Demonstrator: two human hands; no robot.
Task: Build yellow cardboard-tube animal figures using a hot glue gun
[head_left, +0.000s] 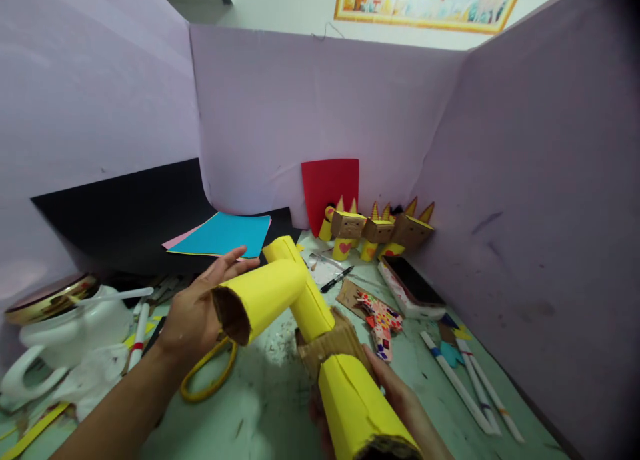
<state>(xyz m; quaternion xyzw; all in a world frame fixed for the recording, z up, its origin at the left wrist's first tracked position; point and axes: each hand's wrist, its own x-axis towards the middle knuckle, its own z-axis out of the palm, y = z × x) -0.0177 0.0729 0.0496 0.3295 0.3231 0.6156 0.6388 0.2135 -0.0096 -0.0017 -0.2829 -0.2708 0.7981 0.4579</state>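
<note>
The pale green table [260, 413] bears a black pen [337, 279], white markers [457, 382] and a yellow ring [201, 398]

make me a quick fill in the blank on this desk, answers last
The right hand holds a craft piece whose tubes are ____.
On the paper stack, the top sheet is ____.
The leftmost boxy head sits above a tube bearing a ____-shaped patch.
The sheet against the back wall is ____.

Missing words: yellow; blue; heart; red

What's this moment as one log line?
left hand: outstretched at yellow tube assembly | right hand: holding it near cardboard collar | black pen: on table
</note>
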